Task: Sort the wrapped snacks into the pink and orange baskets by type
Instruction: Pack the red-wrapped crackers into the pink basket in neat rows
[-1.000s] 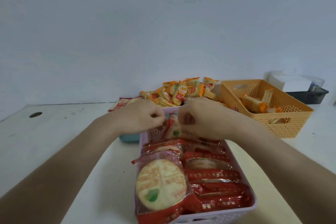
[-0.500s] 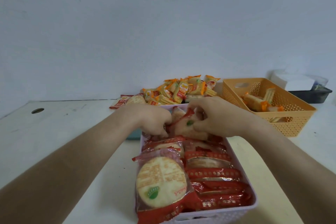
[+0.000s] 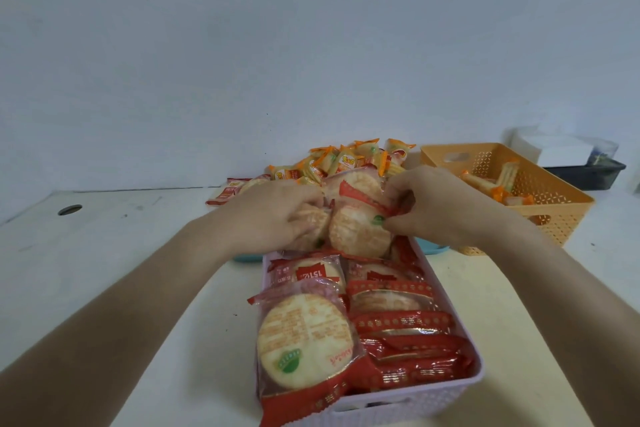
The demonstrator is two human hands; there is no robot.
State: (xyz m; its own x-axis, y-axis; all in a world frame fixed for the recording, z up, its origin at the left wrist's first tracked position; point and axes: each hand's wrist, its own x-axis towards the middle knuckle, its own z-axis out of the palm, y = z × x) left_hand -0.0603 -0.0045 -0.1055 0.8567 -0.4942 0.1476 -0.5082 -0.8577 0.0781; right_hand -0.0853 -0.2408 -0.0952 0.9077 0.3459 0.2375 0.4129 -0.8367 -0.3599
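— So, where are the hands?
— Both over the far end of the pink basket (image 3: pixel 398 404). The left hand (image 3: pixel 273 215) curls its fingers round one red-wrapped cracker pack (image 3: pixel 310 224); the right hand (image 3: pixel 446 211) pinches a second pack (image 3: pixel 360 229), touching the first.
— And the rest?
— Red packs fill the pink basket. Orange-wrapped snacks (image 3: pixel 346 159) are heaped behind it on the tabletop (image 3: pixel 104 253); a few lie in the orange basket (image 3: pixel 554 198).

Head camera faces forward-down, seemingly close above the pink basket (image 3: pixel 433 406).
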